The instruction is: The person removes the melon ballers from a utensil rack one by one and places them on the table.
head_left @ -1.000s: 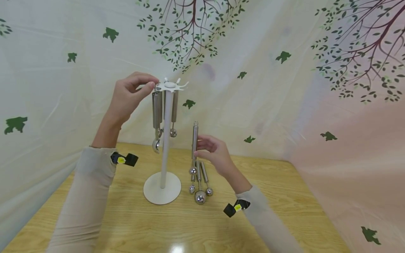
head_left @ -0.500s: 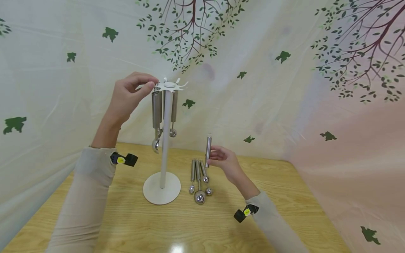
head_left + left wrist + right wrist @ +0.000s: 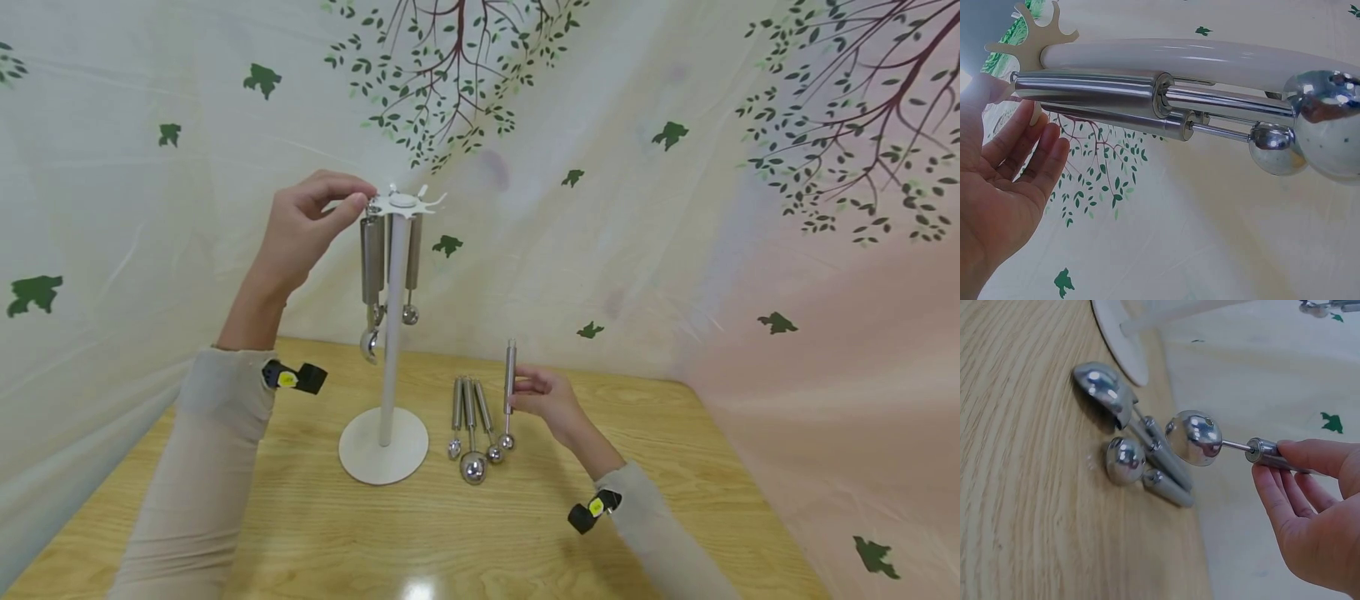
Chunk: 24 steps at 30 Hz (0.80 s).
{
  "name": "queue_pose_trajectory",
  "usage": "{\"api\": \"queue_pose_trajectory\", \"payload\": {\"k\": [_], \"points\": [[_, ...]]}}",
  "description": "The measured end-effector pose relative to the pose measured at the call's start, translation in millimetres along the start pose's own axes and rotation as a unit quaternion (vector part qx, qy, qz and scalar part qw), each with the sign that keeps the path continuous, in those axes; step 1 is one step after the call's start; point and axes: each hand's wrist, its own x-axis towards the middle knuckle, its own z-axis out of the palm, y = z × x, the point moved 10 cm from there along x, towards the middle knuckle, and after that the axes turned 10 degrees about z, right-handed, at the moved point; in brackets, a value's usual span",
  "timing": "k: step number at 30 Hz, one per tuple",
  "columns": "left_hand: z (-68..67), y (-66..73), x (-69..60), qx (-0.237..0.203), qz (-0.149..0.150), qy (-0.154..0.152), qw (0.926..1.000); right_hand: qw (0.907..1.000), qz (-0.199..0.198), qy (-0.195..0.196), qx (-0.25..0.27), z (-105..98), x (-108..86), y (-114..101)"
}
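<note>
A white stand with a hooked top (image 3: 403, 202) rises from a round base (image 3: 384, 462); several metal scoops hang from its hooks. At its left side my left hand (image 3: 300, 221) pinches the ring end of a hanging ice cream scoop (image 3: 1088, 86) between thumb and forefinger, the other fingers loosely bent in the left wrist view. My right hand (image 3: 551, 404) grips the steel handle of a melon baller (image 3: 510, 379), nearly upright with its round bowl (image 3: 1194, 437) down. Whether that bowl touches the table I cannot tell. Left of it lie three metal scoops, the middle one's bowl (image 3: 473, 467) the largest.
The wooden table (image 3: 450, 542) ends at a hanging cloth (image 3: 637, 250) printed with branches and leaves, behind and to both sides. The stand's pole (image 3: 393, 333) stands between my two hands. Each wrist wears a small black camera.
My right hand has carried the melon baller right and downward, away from the stand and past the lying scoops. The left hand has stayed at the hooks.
</note>
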Motion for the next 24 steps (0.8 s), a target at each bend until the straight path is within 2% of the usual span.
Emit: {"api": "queue_pose_trajectory", "payload": {"k": [8, 17, 24], "points": [[-0.3, -0.7, -0.1, 0.007, -0.003, 0.000, 1.0000, 0.9998, 0.020, -0.003, -0.006, -4.2, 7.4, 20.3], [-0.3, -1.0, 0.7, 0.005, 0.000, -0.001, 1.0000, 0.9982, 0.054, -0.015, 0.023, 0.4, 16.5, 39.3], [-0.4, -0.8, 0.6, 0.012, -0.001, -0.002, 0.9999, 0.9975, 0.063, -0.011, 0.030, 4.1, 20.9, 48.9]]}}
